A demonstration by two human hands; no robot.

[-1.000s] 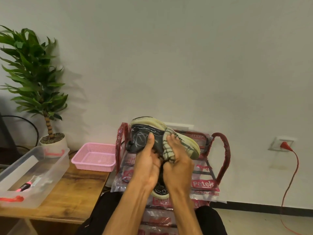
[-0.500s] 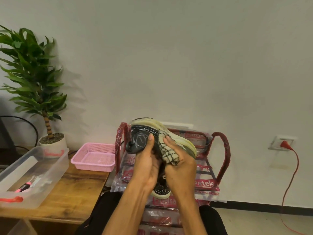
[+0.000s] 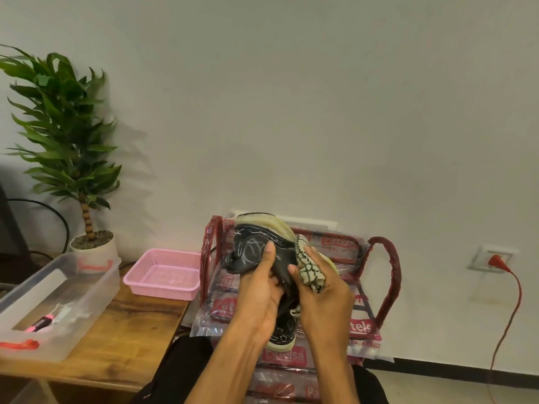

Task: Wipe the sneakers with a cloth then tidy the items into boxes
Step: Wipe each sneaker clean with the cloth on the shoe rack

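Observation:
A black sneaker (image 3: 253,250) with a pale sole is held up in front of me, sole facing away and up. My left hand (image 3: 259,295) grips it from below, thumb pressed on its black side. My right hand (image 3: 323,290) holds a cream cloth with a dark pattern (image 3: 309,268) bunched against the sneaker's right side near the sole edge. A second sneaker's toe (image 3: 281,335) shows below between my wrists.
A wooden table (image 3: 125,330) on the left carries a clear plastic box (image 3: 87,290) with a pink marker inside and a pink basket (image 3: 163,272). A potted plant (image 3: 67,141) stands behind. A plastic-wrapped red chair (image 3: 388,275) is ahead. A red cable (image 3: 510,301) hangs at the right wall.
My right hand has slid the cloth down and to the right along the sneaker's side. The sneaker and my left hand have stayed almost still.

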